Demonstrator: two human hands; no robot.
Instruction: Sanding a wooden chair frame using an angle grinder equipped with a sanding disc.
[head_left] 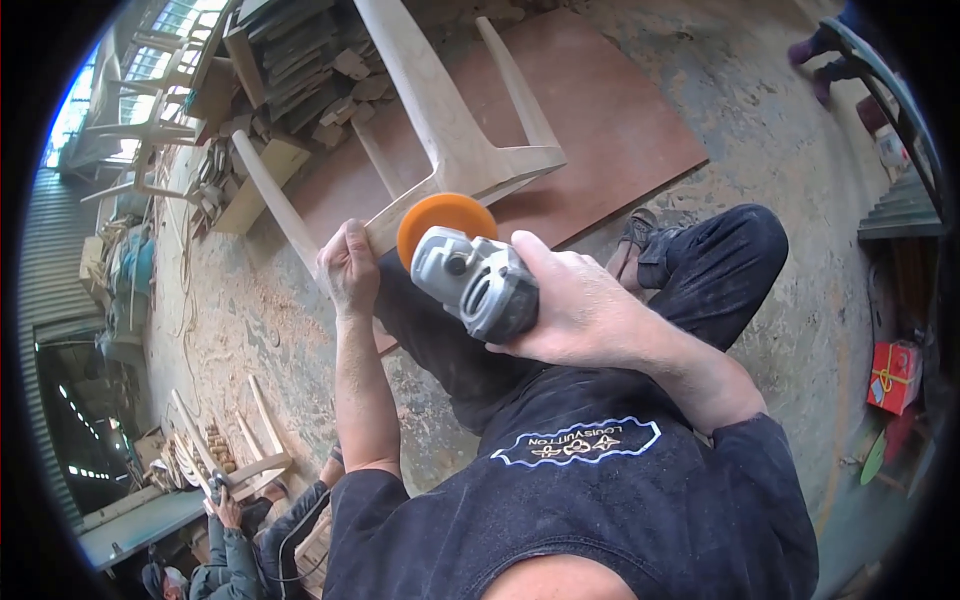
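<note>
My right hand is wrapped round the grey and black body of an angle grinder. An orange round disc on the grinder lies against or just above the rail of a pale, bare wooden chair frame; the exact contact is hidden beneath the disc. At the frame's near left corner, where a leg meets the rail, my left hand is closed on the wood. The frame's legs and a broad upright point away from me, and its near side rests by my thighs.
A reddish-brown board lies on the worn floor under the frame. Wood offcuts are piled at the far left, near more chair frames. A co-worker handles wooden parts at lower left. A red box stands at right.
</note>
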